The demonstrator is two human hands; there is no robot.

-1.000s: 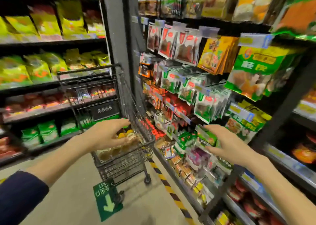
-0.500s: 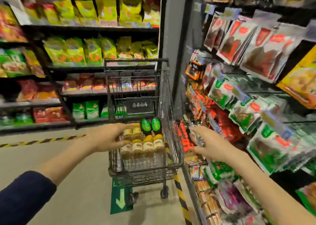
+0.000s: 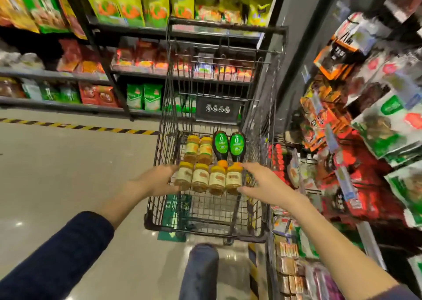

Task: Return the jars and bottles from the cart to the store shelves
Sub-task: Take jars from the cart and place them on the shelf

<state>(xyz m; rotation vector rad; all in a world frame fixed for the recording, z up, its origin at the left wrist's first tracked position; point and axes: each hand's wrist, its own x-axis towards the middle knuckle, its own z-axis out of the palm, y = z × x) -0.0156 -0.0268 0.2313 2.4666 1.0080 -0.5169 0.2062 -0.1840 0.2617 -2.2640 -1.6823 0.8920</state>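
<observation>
Inside the wire cart (image 3: 164,140), a row of four yellow-capped jars (image 3: 207,178) lies between the hands. The left hand (image 3: 159,181), fingers spread, touches the leftmost jar; the right hand (image 3: 260,183), also spread, seems to touch the rightmost. Beyond the fingertips lie two more jars (image 3: 198,149) and two dark bottles (image 3: 228,145).

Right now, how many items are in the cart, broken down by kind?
Yellow-lidded jars: 6, four in the near row between the left hand and right hand, two behind.
Dark squeeze bottles with green labels: 2, lying with orange caps toward the jars.
Total in the cart: 8.
</observation>
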